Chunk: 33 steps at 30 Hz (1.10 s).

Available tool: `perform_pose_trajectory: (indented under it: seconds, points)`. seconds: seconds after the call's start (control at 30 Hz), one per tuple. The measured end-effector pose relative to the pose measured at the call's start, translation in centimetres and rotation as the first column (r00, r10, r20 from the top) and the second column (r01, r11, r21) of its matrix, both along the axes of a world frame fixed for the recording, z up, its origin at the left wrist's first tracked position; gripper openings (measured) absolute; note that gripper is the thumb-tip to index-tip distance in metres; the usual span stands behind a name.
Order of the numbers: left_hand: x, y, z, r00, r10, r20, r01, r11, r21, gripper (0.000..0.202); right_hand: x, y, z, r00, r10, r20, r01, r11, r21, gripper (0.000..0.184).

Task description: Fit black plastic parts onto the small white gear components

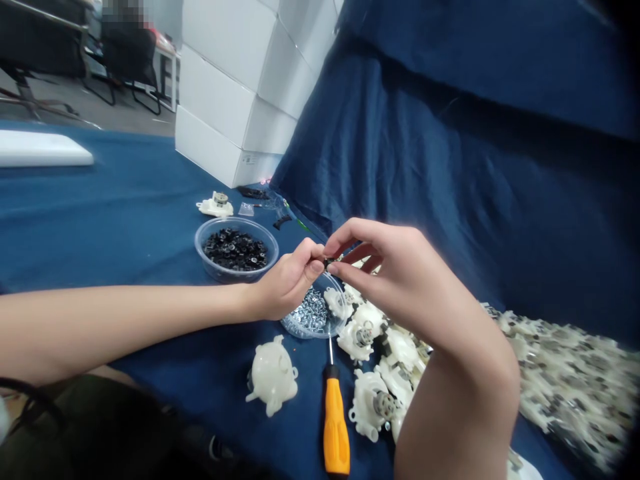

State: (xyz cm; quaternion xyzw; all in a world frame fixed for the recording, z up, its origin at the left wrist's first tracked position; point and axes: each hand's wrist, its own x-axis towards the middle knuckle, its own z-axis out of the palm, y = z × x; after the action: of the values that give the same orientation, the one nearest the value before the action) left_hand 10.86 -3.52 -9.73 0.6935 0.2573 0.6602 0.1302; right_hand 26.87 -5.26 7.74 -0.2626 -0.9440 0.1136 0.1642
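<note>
- Black pieces (235, 251) lie loose in a bowl (200, 248) left of the left hand (287, 280).
- The left hand's closed fingertips hold one black piece (327, 263), seemingly unfitted.
- The right hand (395, 260) pinches it too.
- Metal-fitted white housings (364, 400) heap below the right hand.
</note>
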Motion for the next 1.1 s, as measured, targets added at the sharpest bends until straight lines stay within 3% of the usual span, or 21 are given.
perform_pose_trajectory:
  seconds: [0.3, 0.53, 0.73, 1.1]
  points:
    - [-0.1, -0.5, 0.6, 1.0, 0.017, -0.02, -0.018, 1.0, -0.015, 0.015, 0.0, 0.4, -0.4, 0.999, 0.035, 0.009, -0.034, 0.996, -0.087, 0.008]
    - [-0.1, 0.1, 0.1, 0.999, -0.035, 0.008, 0.034, 0.998, 0.045, 0.011, 0.1, 0.1, -0.6, 0.98, -0.158, 0.119, 0.176, 0.971, -0.163, 0.025]
    - [-0.1, 0.4, -0.4, 0.994, -0.101, 0.036, 0.099, 0.994, 0.04, 0.009, 0.0, 0.6, -0.5, 0.947, -0.194, 0.256, 0.236, 0.961, -0.144, 0.035]
    - [-0.3, 0.3, -1.0, 0.996, -0.079, 0.031, 0.081, 0.995, -0.054, 0.013, -0.1, 1.3, -0.8, 0.961, -0.16, 0.224, 0.164, 0.986, 0.001, 0.008]
